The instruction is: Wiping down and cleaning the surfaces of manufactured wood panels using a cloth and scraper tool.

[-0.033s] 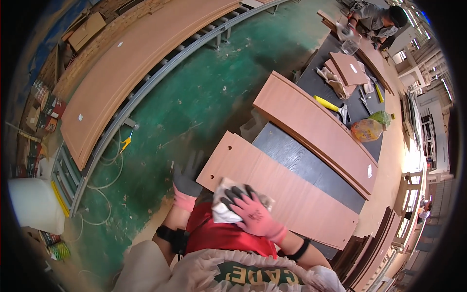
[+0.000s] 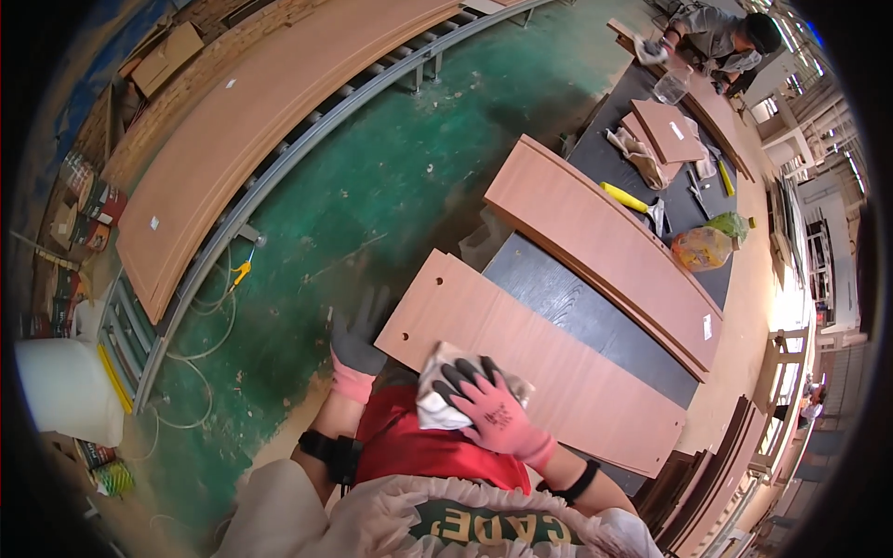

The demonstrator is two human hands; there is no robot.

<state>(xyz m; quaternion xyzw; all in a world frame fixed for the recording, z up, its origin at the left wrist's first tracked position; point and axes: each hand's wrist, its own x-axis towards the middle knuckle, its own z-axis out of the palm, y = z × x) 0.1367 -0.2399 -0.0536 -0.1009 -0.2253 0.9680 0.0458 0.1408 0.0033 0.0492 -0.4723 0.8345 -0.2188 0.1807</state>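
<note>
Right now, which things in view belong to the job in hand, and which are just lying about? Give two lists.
In the job:
- right gloved hand, on the cloth
- folded cloth
- wood-grain panel with holes, beneath

Apparently lying about:
- yellow-handled tool
- orange-and-green plastic container
- crumpled tan cloth

Wide gap over the green floor (image 2: 307, 232) between roller conveyor (image 2: 312, 130) and near board (image 2: 567, 363). Narrow lane: dark tabletop strip (image 2: 595, 321) between near board and far boards (image 2: 605, 256). Right hand (image 2: 498, 417) and cloth (image 2: 437, 409) block the near edge. Past far boards, yellow-handled tool (image 2: 624, 198) and plastic bottle (image 2: 702, 248) obstruct.
</note>
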